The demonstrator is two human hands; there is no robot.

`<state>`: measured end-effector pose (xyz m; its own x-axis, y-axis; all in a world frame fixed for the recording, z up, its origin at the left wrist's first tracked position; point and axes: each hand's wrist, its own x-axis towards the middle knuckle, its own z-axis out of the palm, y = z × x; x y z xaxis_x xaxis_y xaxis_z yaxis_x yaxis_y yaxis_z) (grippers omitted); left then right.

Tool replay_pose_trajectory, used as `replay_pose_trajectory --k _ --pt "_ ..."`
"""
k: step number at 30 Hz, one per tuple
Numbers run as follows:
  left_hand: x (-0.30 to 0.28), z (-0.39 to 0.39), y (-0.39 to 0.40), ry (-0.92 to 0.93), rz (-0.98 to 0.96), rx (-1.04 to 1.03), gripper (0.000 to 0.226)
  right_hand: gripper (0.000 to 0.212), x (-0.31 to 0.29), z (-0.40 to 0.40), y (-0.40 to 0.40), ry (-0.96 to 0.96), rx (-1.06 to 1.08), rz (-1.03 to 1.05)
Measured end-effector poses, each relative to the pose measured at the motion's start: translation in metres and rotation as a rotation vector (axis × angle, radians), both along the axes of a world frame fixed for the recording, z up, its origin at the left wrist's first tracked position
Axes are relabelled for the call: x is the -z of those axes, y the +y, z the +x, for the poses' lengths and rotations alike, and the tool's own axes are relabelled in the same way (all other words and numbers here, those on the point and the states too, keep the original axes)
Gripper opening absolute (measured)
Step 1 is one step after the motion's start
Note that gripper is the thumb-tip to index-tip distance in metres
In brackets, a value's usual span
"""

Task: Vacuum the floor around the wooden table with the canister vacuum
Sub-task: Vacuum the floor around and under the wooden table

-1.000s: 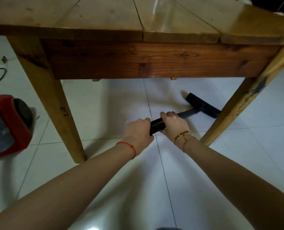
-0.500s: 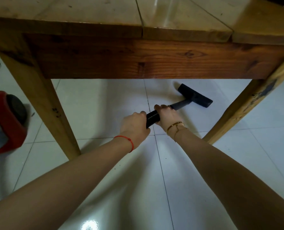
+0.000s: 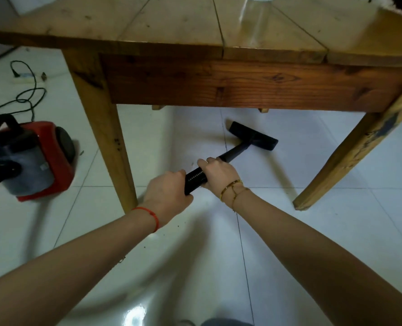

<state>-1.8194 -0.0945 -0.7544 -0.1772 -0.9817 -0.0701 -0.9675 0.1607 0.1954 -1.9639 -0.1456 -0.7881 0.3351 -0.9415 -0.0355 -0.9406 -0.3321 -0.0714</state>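
Currently both hands closed around the black vacuum wand (image 3: 232, 152): left hand (image 3: 169, 196) wrapped on the ribbed hose section nearer the body, right hand (image 3: 218, 174) just ahead of it, fingers curled over the top. Wand runs forward and right to the flat floor nozzle (image 3: 252, 138), which lies on the white tile floor (image 3: 301, 231) under the wooden table (image 3: 218, 27), roughly midway between the near left leg (image 3: 101, 128) and the near right leg (image 3: 355, 158). Open tile on both sides of the nozzle; neither leg touched. Table apron edge hangs above the nozzle, well clear of the hands. Red canister vacuum (image 3: 34, 158) sits on the floor left of the left leg, near it but apart; its hose exits the frame at the left edge. Black cord (image 3: 28, 95) loops behind the canister toward a white power strip (image 3: 28, 78). Small dark specks on tile near the left wrist. Far table legs mostly hidden by the apron; table's right corner cut off by the frame.
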Motion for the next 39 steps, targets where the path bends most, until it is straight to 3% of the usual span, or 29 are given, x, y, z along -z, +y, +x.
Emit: replay_pose_trajectory --k 8,22,39 --pt "-0.020 0.057 0.078 -0.048 0.005 -0.123 0.019 0.034 -0.021 0.061 0.075 -0.018 -0.133 -0.033" --pt "-0.056 0.123 0.183 -0.163 0.085 -0.159 0.016 0.029 -0.040 0.125 0.169 -0.042 -0.277 -0.072" --pt "0.018 0.093 0.101 0.001 0.004 -0.261 0.021 0.036 0.020 0.113 0.070 -0.021 -0.238 -0.029"
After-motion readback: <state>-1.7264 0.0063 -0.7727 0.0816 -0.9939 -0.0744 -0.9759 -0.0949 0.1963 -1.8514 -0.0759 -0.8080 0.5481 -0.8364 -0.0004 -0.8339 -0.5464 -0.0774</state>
